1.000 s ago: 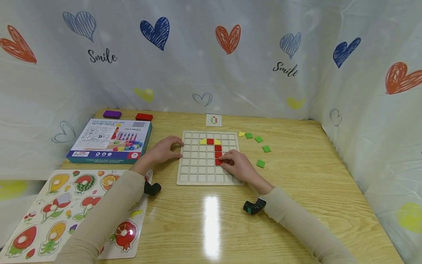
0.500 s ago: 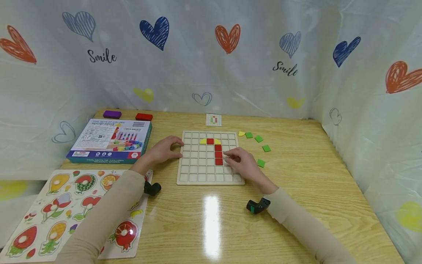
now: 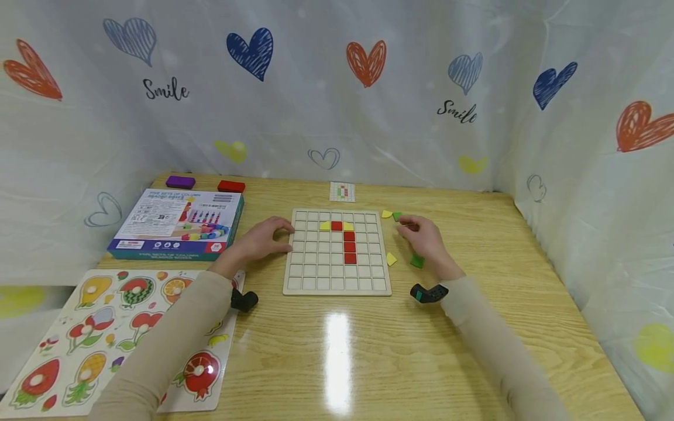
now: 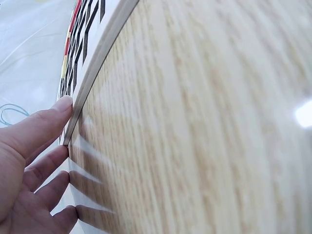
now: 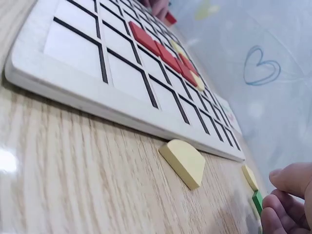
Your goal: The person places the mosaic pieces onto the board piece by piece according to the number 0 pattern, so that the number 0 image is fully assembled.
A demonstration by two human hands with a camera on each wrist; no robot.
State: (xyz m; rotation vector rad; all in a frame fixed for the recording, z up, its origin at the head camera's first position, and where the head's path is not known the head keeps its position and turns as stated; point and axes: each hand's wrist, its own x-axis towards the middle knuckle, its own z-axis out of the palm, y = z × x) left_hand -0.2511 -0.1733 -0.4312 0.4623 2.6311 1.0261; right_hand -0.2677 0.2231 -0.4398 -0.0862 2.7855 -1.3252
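My left hand rests at the left edge of a gridded wooden board, thumb and fingertips touching that edge, fingers relaxed. Three red tiles stand in a column on the board. Above them another red tile lies between two yellow quarter-round pieces. My right hand hovers right of the board, fingers loosely bent by a green tile; nothing shows between them. Beside the board's right edge lies a loose yellow piece. Another green tile is partly under my right hand.
A small pattern card lies behind the board. To the left are a boxed bead set, a fruit puzzle board, a purple block and a red block. Another yellow piece lies near the far green tile.
My right hand has moved from over the board's red column to the right, toward the green tiles. The loose yellow piece beside the board comes into view. My left hand stays put.
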